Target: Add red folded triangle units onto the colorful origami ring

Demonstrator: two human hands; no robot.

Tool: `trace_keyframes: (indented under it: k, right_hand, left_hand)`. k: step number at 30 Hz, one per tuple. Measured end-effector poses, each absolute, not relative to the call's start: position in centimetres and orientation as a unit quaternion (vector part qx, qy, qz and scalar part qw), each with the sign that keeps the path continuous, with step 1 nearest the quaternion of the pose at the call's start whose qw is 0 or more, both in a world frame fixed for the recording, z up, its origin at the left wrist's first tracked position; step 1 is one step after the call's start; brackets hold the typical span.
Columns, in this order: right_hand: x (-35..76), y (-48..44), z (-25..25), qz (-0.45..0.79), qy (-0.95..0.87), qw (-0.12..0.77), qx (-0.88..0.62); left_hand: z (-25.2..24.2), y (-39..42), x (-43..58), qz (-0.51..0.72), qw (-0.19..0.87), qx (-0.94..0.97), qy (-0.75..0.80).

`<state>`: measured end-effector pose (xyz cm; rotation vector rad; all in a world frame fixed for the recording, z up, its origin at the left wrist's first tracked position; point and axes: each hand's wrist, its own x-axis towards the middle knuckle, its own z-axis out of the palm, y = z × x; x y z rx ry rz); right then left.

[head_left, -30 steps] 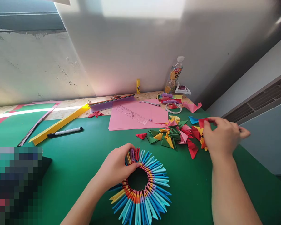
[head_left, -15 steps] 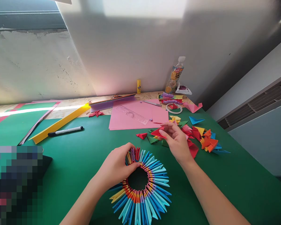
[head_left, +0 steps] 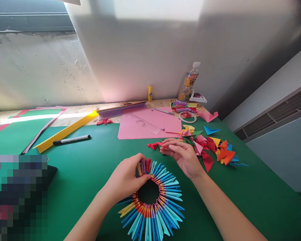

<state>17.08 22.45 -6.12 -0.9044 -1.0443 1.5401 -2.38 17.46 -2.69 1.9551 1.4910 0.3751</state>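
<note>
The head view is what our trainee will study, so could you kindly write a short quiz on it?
1. True or false: the left hand grips the rim of the paper ring.
2. What colour is the folded piece pinched by the right hand? A red, B blue, C green.
3. Fill in: the black marker lies beside the ___ strip.
Key: 1 true; 2 A; 3 yellow.
</note>
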Motion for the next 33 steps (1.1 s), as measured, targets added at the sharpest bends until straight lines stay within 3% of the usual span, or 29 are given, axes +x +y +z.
trace_keyframes:
  k: [18,26,33]
  right_hand:
    - [16.47,22.52,-6.75,0.577,-0.471,0.484,-0.459]
    - [16.51,22.17,-6.40,0.638,-0.450,0.489,-0.389]
    - [16.32,22.35,-7.06,0.587,-0.479,0.492,-0.429]
  left_hand:
    - [-2.78,17.48,-2.39,0.155,0.331,0.740,0.565]
    - [-2.63,17.49,-2.35,0.155,0.334,0.739,0.564]
    - [-2.62,17.49,-2.35,0.157,0.340,0.736,0.565]
